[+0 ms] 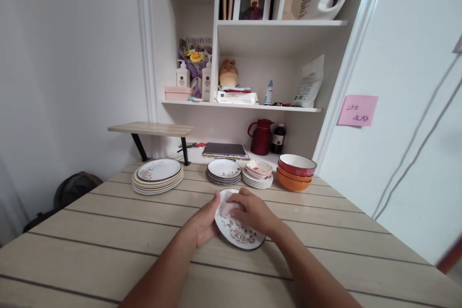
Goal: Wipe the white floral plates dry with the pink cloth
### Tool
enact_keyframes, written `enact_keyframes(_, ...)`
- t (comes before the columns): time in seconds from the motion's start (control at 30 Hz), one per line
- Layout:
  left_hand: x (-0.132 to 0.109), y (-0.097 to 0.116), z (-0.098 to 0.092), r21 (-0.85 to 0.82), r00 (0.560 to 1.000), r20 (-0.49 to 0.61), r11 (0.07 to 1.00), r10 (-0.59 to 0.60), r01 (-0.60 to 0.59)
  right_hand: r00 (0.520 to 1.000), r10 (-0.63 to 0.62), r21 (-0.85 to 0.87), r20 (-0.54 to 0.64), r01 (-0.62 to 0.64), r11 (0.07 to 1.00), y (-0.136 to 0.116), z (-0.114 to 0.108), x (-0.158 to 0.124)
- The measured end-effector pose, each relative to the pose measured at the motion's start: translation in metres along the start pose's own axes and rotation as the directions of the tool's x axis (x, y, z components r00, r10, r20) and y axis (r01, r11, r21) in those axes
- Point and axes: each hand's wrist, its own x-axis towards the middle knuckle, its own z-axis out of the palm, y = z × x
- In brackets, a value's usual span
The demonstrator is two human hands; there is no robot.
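A small white plate (241,236) with a brown floral pattern and dark rim is tilted above the wooden table (108,231). My left hand (204,221) grips its left edge from behind. My right hand (252,211) presses a white cloth or tissue (227,208) against the plate's upper face, fingers closed over it.
At the table's far side stand a stack of large plates (158,175), two stacks of smaller plates (224,171) (257,175) and stacked red and orange bowls (296,171). Behind are a red jug (261,136), a dark bottle (278,138), a small wooden riser (151,129) and shelves with bottles.
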Motion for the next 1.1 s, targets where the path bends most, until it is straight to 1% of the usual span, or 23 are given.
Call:
enact_keyframes(0.07,0.000,0.000,0.001,-0.001,1.000,-0.017,1.000,0.014,-0.014,0.996,-0.008,0.000,-0.087,0.008,1.000,-0.001,0.008,0.007)
enact_keyframes(0.13,0.000,-0.001,0.001,-0.017,1.000,0.001,0.999,0.028,-0.028,0.989,0.005,-0.035,-0.145,-0.010,0.999,0.001,0.010,0.011)
enact_keyframes(0.23,-0.001,-0.001,0.000,-0.041,0.998,0.046,0.998,0.039,-0.038,0.981,0.089,-0.127,-0.170,-0.111,0.986,0.007,0.004,0.010)
enact_keyframes(0.33,0.000,-0.001,-0.002,-0.027,1.000,0.024,1.000,0.006,-0.005,0.972,0.215,-0.247,-0.093,-0.232,0.941,0.012,-0.008,0.002)
enact_keyframes(0.4,0.000,-0.002,-0.004,-0.012,1.000,-0.018,1.000,-0.017,0.017,0.963,0.270,-0.317,-0.015,-0.261,0.912,0.013,-0.016,-0.005)
enact_keyframes(0.47,0.001,-0.002,-0.005,-0.008,0.999,-0.048,1.000,-0.025,0.025,0.953,0.294,-0.351,0.068,-0.253,0.902,0.011,-0.024,-0.013)
enact_keyframes(0.53,0.002,-0.003,-0.006,-0.019,0.999,-0.048,1.000,-0.018,0.017,0.949,0.270,-0.336,0.162,-0.204,0.920,0.007,-0.029,-0.020)
enact_keyframes(0.57,0.002,-0.003,-0.005,-0.024,0.999,-0.038,1.000,-0.015,0.014,0.949,0.238,-0.312,0.206,-0.167,0.935,0.004,-0.030,-0.022)
enact_keyframes(0.63,0.001,-0.004,-0.004,-0.021,1.000,-0.024,1.000,-0.003,0.003,0.954,0.136,-0.229,0.267,-0.074,0.971,-0.004,-0.028,-0.024)
enact_keyframes(0.7,0.000,-0.003,-0.002,-0.004,1.000,-0.025,1.000,-0.001,0.001,0.960,0.008,-0.110,0.280,0.024,0.994,-0.013,-0.021,-0.022)
enact_keyframes(0.77,-0.001,-0.003,-0.001,0.003,0.999,-0.040,1.000,-0.018,0.018,0.962,-0.097,0.014,0.257,0.096,0.995,-0.020,-0.011,-0.017)
enact_keyframes(0.83,-0.002,-0.002,-0.001,-0.013,0.998,-0.048,0.999,-0.040,0.039,0.971,-0.130,0.092,0.203,0.113,0.989,-0.024,-0.001,-0.009)
enact_keyframes(0.9,-0.001,-0.002,-0.001,-0.043,0.999,-0.026,0.999,-0.031,0.029,0.988,-0.099,0.093,0.114,0.088,0.992,-0.023,0.007,-0.002)
enact_keyframes(0.97,-0.001,-0.002,-0.001,-0.073,1.000,0.013,0.997,0.004,-0.003,0.999,-0.042,0.035,0.020,0.041,0.999,-0.019,0.012,0.005)
enact_keyframes(1.03,0.000,-0.002,0.000,-0.078,1.000,0.020,0.997,0.022,-0.020,0.998,0.035,-0.049,-0.049,-0.037,0.998,-0.011,0.013,0.011)
enact_keyframes(1.1,0.001,-0.002,0.000,-0.062,1.000,0.002,0.998,0.012,-0.012,0.987,0.133,-0.132,-0.086,-0.144,0.981,-0.001,0.011,0.014)
